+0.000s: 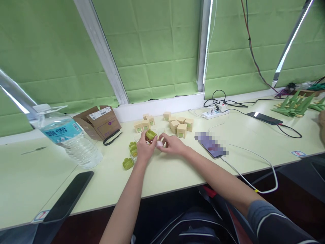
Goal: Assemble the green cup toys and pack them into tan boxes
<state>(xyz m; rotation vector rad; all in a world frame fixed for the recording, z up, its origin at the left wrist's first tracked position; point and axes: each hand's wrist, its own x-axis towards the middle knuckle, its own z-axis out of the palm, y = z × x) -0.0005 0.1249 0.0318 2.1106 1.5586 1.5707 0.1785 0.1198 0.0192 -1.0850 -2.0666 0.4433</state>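
Observation:
My left hand [145, 147] is closed on a small olive-green dish-shaped piece [151, 134], its hollow side facing up. Close beside it, the fingers of my right hand [173, 145] pinch a small whitish-pink piece [159, 144], whose exact kind I cannot make out. The two hands almost meet over the table. Similar green pieces [128, 163] lie to the left of my left wrist, some grouped with a bit of yellow among them. Just beyond my fingers is something small and clear [161, 130], partly hidden.
Small tan boxes [181, 130] with green labels stand in two groups behind my hands. Left are an open cardboard box [101, 123], a large water bottle [72, 139] and a dark phone [68, 196]. To the right lie a charging phone [212, 145], a power strip [215, 114] and cables.

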